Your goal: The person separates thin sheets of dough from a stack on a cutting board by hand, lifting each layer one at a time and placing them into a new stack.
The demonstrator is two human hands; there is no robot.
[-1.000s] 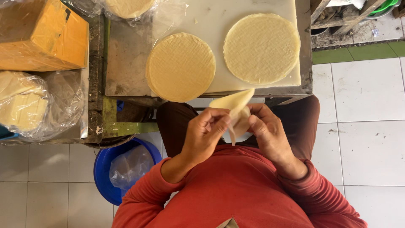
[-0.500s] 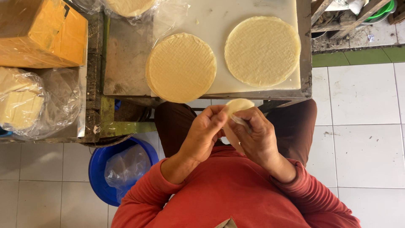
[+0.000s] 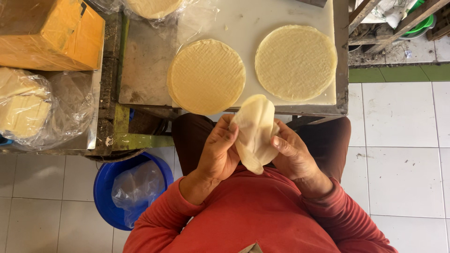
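Presently, both hands are raised above the lap, just off the near edge of the white tabletop [image 3: 281, 11], and together they hold one thin, pale, folded pastry wrapper [image 3: 255, 133]. The left hand [image 3: 218, 152] is closed on the wrapper's left side, thumb pressed to its face; the right hand [image 3: 293, 157] grips the right side, fingers curled behind it. The wrapper hangs upright between the two hands, clear of the tabletop. On the tabletop lie two round stacks of yellowish wrappers: one stack [image 3: 206, 76] at the near edge, slightly overhanging it, and a paler stack [image 3: 296, 62] toward the right edge, the two apart from each other. A third bagged stack [image 3: 152, 7] sits at the far edge. To the left, an orange cardboard box [image 3: 49, 35] and clear plastic bags of wrappers [image 3: 28, 110] rest on a metal shelf. A blue plastic bucket [image 3: 115, 197] lined with a clear bag stands on the white tiled floor [image 3: 403, 154] beneath.
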